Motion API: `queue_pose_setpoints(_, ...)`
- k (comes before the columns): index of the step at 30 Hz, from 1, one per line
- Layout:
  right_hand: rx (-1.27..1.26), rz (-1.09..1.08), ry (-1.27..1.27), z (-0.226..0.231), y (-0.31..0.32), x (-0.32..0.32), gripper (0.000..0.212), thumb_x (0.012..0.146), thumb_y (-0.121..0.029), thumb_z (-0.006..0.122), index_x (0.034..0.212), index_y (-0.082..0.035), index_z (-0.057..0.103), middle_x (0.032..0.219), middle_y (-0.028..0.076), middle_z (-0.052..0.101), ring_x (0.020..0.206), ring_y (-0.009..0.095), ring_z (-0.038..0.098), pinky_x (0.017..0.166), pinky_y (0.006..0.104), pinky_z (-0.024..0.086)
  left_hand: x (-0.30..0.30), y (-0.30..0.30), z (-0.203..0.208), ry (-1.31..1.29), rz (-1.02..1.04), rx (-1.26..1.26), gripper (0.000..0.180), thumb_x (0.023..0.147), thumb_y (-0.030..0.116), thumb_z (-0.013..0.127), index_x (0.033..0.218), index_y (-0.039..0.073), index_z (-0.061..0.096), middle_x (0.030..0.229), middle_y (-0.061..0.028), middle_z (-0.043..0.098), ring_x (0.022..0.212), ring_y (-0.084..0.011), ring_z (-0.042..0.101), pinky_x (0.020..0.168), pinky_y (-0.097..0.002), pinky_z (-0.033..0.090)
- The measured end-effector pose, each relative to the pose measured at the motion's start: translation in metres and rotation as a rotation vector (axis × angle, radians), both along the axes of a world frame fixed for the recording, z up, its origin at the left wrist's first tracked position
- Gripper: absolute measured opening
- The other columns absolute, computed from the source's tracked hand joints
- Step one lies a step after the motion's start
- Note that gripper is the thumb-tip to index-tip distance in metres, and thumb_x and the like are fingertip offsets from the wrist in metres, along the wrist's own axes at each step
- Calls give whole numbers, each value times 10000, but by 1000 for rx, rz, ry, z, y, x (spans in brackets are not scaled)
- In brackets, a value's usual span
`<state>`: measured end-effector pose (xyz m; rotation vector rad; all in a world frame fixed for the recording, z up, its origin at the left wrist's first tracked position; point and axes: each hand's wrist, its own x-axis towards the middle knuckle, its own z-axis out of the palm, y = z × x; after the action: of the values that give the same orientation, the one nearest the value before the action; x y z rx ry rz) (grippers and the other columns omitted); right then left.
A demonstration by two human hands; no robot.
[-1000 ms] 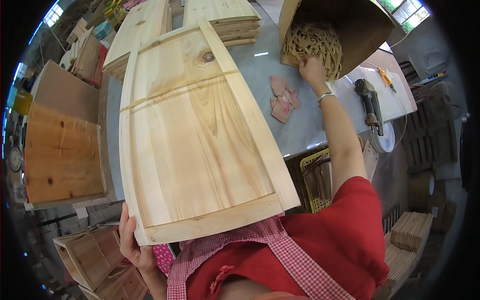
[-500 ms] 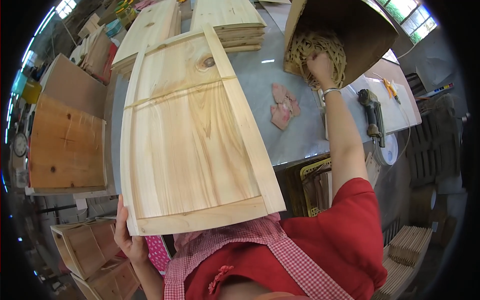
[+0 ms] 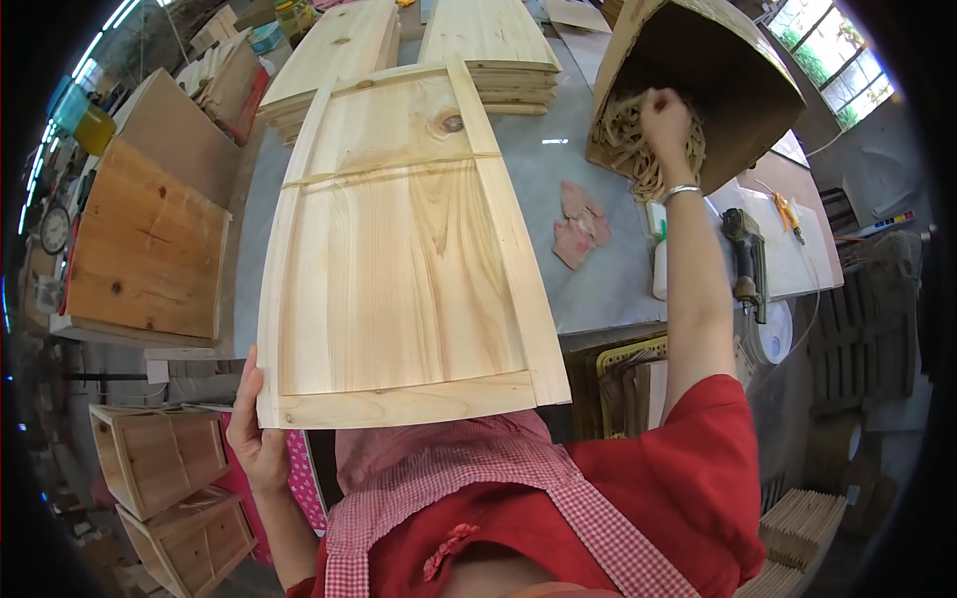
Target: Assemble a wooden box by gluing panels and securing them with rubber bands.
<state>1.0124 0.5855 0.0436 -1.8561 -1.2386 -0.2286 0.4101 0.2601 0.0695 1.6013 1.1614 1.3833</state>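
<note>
A pale wooden framed panel (image 3: 399, 269) slants up in front of me, its far end by the stacked boards. One tan rubber band (image 3: 389, 169) stretches across its upper part. My left hand (image 3: 259, 434) grips the near left corner, thumb and fingers on the frame's edge. At the right, an open cardboard box (image 3: 743, 110) lies on its side with a heap of tan rubber bands (image 3: 628, 149) inside. My right hand (image 3: 666, 128) is in its mouth, fingers closed together on the bands; how many they hold is hidden.
Two stacks of boards (image 3: 498, 85) stand at the table's back. Crumpled pink cloth (image 3: 581, 224) lies on the grey tabletop (image 3: 588, 299). A white bottle (image 3: 659, 264), a nail gun (image 3: 745, 259) and an orange-handled tool (image 3: 787, 214) are at right. Wooden drawers (image 3: 164, 458) stack at lower left.
My right hand has risen from deep in the rubber bands to the heap's upper edge. My left hand keeps its hold on the panel, while the whole view has shifted slightly.
</note>
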Motion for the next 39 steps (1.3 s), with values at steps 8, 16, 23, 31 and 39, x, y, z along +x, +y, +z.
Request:
queue_pose_setpoints(8,5,193,55,3,0,31,214,838,-235,668,915,-35,671,795,133,706,751,280,682,727,392,527,-3,1,-2,33,65,-12,531,943,202,650,1407,-15,509,1547,-257,357,1435,-344,368,1172,-449,284)
queue_pose_setpoints(16,-23,607,360,49,-34,-60,196,960,-231,660,895,-47,639,653,-80,497,573,15,455,510,196,393,4,-1,4,-38,-10,-23,550,900,133,664,1407,-19,511,1547,-247,365,1442,-327,360,1170,-421,282)
queue_pose_setpoints(23,25,1034,164,134,-107,-185,151,963,-155,654,912,-18,618,686,-83,495,629,9,406,553,187,352,7,6,26,-161,-110,-53,697,846,331,730,1406,-19,507,1521,-220,410,1411,-305,402,1149,-417,308)
queue_pose_setpoints(31,174,1571,-259,189,-216,-289,149,811,-24,744,915,-6,638,714,61,586,552,138,554,510,256,428,86,10,118,275,117,447,671,774,237,798,1352,-1,553,1413,-222,522,1282,-327,538,1093,-461,389)
queue_pose_setpoints(39,134,1717,-277,179,-258,-299,185,808,-128,762,831,-73,587,615,40,536,524,236,557,556,322,422,58,-1,113,-263,-535,-74,171,819,-19,655,989,-41,656,780,-66,685,780,-192,688,1080,-437,427)
